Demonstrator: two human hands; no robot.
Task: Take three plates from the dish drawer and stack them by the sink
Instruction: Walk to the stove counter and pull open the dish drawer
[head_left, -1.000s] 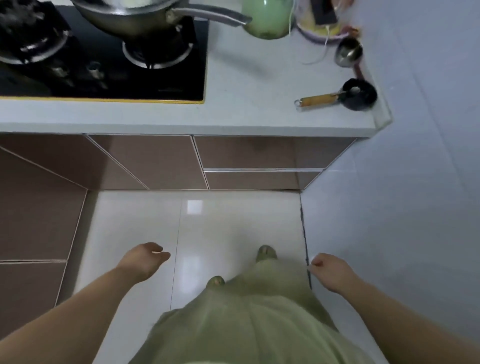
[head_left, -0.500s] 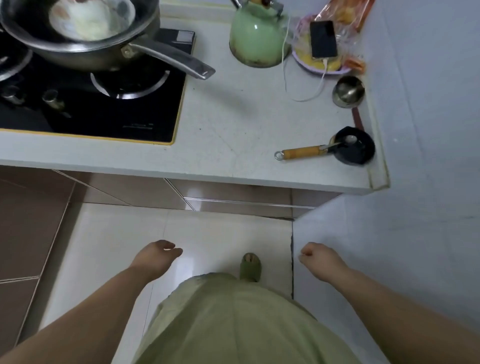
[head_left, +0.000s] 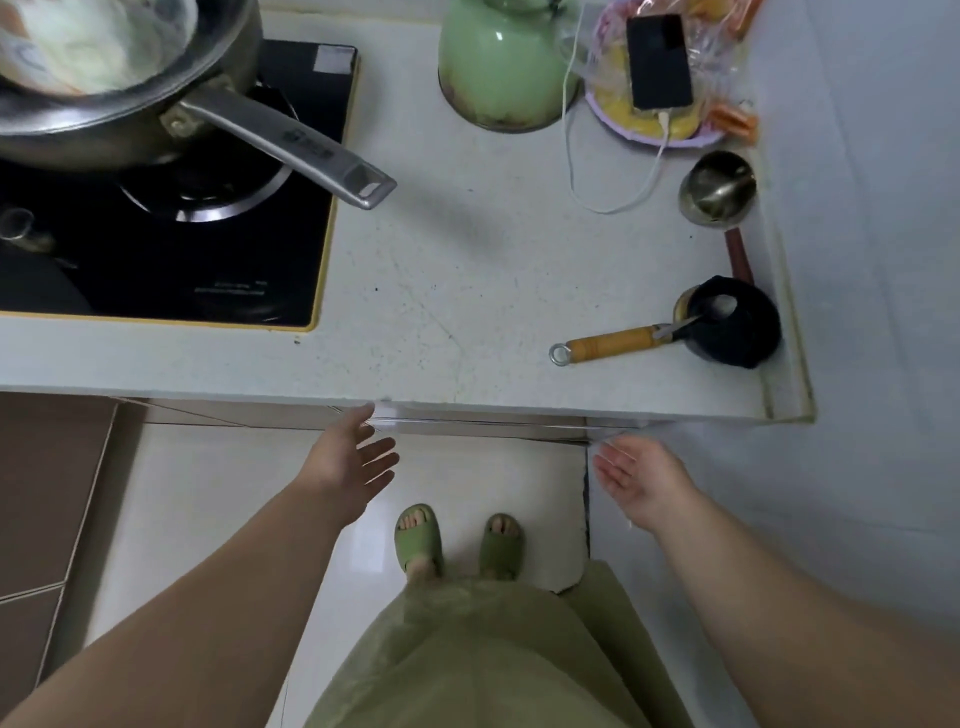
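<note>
1. Left hand (head_left: 345, 462) was open, fingers spread and pointing toward the counter edge, palm turned inward; it held nothing. The fingertips were just under the counter (head_left: 467, 291) lip, near the drawer front (head_left: 483, 423); contact could not be determined.
2. Right hand (head_left: 636, 478) was open, palm up, fingers loosely extended toward the same lip; it held nothing. It was just beside the wall (head_left: 883, 364) on the right.
3. No plates were in view. The drawer front showed only as a thin pale strip below the counter lip, between the two hands; whether it was shut or ajar could not be determined. The sink was not in view.
4. On the counter, left: black hob (head_left: 171, 249) with a steel pan (head_left: 119, 88) on the burner, long handle pointing right over the hob edge. The pan held pale contents, blurred.
5. Counter, rear centre: green kettle (head_left: 498, 67).
6. Rear right: phone (head_left: 658, 60) lying on a bagged plate, white cable (head_left: 613, 208) running from it and looping onto the counter.
7. Right edge: steel ladle (head_left: 717, 184), and nearer, a small black pot (head_left: 737, 322) with a wooden handle pointing left.
8. Below: green slippers (head_left: 420, 540) on a white tiled floor (head_left: 208, 519), green garment in the foreground, brown cabinet (head_left: 47, 483) at left.
</note>
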